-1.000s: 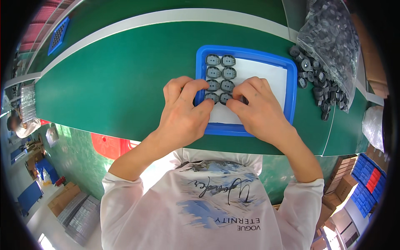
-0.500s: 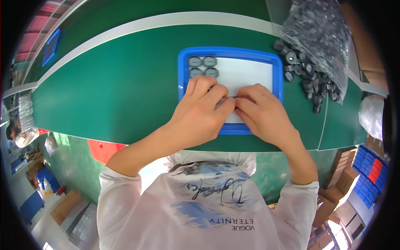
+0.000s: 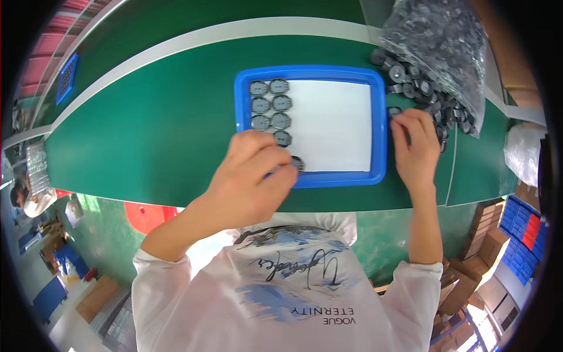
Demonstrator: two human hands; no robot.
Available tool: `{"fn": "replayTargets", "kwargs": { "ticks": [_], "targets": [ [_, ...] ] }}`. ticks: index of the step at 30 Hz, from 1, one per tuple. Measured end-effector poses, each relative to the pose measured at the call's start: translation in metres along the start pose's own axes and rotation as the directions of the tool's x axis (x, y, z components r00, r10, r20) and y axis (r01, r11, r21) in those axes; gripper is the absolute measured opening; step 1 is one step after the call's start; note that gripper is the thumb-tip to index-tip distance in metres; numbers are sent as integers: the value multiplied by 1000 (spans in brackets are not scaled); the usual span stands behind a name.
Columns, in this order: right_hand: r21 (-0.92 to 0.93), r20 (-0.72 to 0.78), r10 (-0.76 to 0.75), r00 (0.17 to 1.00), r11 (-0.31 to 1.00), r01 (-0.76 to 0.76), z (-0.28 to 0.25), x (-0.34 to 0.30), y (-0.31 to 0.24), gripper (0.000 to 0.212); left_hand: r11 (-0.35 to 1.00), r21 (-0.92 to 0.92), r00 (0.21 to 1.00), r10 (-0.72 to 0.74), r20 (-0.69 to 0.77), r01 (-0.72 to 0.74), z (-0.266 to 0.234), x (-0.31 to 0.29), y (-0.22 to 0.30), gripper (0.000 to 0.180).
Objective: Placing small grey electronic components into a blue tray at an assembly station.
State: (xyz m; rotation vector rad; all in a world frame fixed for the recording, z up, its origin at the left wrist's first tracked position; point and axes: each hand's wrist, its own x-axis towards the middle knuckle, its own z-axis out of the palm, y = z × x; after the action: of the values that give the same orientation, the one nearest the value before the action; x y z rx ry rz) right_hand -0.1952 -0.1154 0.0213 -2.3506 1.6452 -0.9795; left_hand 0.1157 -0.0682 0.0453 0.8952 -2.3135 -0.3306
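Note:
A blue tray (image 3: pixel 379 126) lined with white paper (image 3: pixel 331 126) lies on the green table. Several round dark-grey plastic parts (image 3: pixel 280 103) stand in two columns along its left side. My left hand (image 3: pixel 249 179) is over the tray's near left corner, its fingers closed at a dark round part (image 3: pixel 298 163) whose right edge shows past the fingertips. Just beyond the tray's right rim, my right hand (image 3: pixel 417 144) pinches another dark part (image 3: pixel 394 110) between thumb and fingers. The fingers hide some of each part.
Many loose dark parts (image 3: pixel 431 94) spill from a clear plastic bag (image 3: pixel 437 35) at the far right. A pale rail (image 3: pixel 234 30) crosses the table's far side. The table's near edge runs close to my body. A red stool (image 3: pixel 146 217) stands below at the left.
My hands were together over the tray and are now apart. The right has moved right to the loose parts; the left has drawn left and nearer, uncovering more of the columns.

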Motion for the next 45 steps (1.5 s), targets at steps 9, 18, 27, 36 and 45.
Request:
{"fn": "replayTargets", "kwargs": {
  "ticks": [9,18,27,36,45],
  "targets": [
    [-99,103,133,986,987,-123,-4,-3,11,21,959,78,962,-270,-29,272,-6,-31,-8,16],
    [155,168,-240,956,964,215,-17,0,-56,18,966,109,971,-238,22,234,-11,-30,-16,13],
    [314,480,-501,720,865,392,48,18,-101,10,967,80,969,-246,28,243,-11,-29,-15,12],
    [253,425,-70,902,967,-44,52,16,-105,12,973,5,972,-231,35,231,-5,-13,-15,30],
    [230,428,-58,902,972,-46,48,20,-107,14,980,29,976,-199,92,197,-6,-7,-18,30]
  ]
}}
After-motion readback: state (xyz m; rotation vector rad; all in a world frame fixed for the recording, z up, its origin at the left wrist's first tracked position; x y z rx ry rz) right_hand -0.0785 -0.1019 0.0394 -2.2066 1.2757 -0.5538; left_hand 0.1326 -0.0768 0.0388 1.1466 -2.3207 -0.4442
